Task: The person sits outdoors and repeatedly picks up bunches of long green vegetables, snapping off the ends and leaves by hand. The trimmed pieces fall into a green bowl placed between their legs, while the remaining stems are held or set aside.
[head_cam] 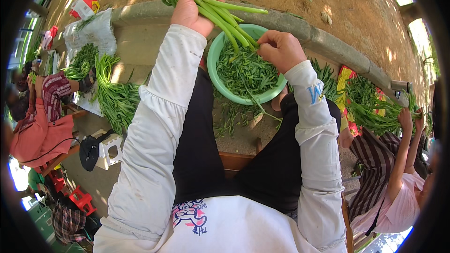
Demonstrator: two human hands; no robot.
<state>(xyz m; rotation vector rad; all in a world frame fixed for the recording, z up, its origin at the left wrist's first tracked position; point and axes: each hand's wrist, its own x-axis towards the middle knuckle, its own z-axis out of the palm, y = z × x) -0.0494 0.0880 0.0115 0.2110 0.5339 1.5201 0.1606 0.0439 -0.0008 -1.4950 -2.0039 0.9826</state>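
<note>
My left hand is closed around a bunch of green leafy vegetable stems, whose thick pale ends point right and down. At the lower stem ends, the thumb and forefinger of my right hand pinch one stem tip. Beneath both hands stands a light green plastic basin, holding many cut leaves and short stem pieces. One long thin stem hangs over its lower right rim. More leaf scraps lie on the ground just below the basin.
A concrete kerb curves behind the basin. Long-stemmed greens lie to the left, near a white woven sack and a black bag. On the right, a person in pink holds greens; a person in red sits at left.
</note>
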